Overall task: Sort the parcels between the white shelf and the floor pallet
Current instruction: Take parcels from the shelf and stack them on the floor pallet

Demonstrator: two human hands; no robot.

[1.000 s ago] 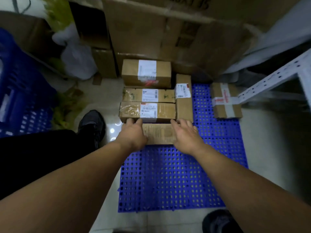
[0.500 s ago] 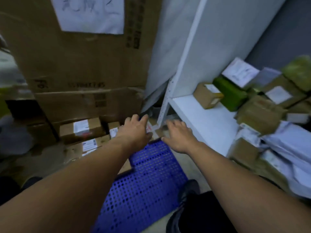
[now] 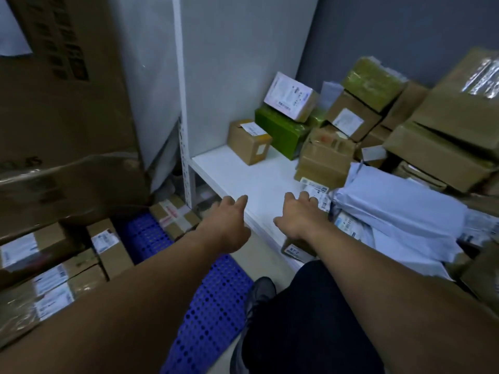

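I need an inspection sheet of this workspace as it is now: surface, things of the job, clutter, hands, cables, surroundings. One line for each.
Surface: white shelf, bare at its front left; blue floor pallet below, partly bare.
Job's things: on the shelf, small brown box, green box, white mailer bags and more brown boxes piled on the right; labelled boxes on the pallet's left.
Clutter: large cardboard cartons behind the pallet.
Hands: left hand open, holds nothing, at the shelf's front edge; right hand open, fingers at a labelled flat parcel, contact unclear.
Cables: nothing seen.
Surroundings: grey wall, shelf upright, dark trouser leg, shoe.
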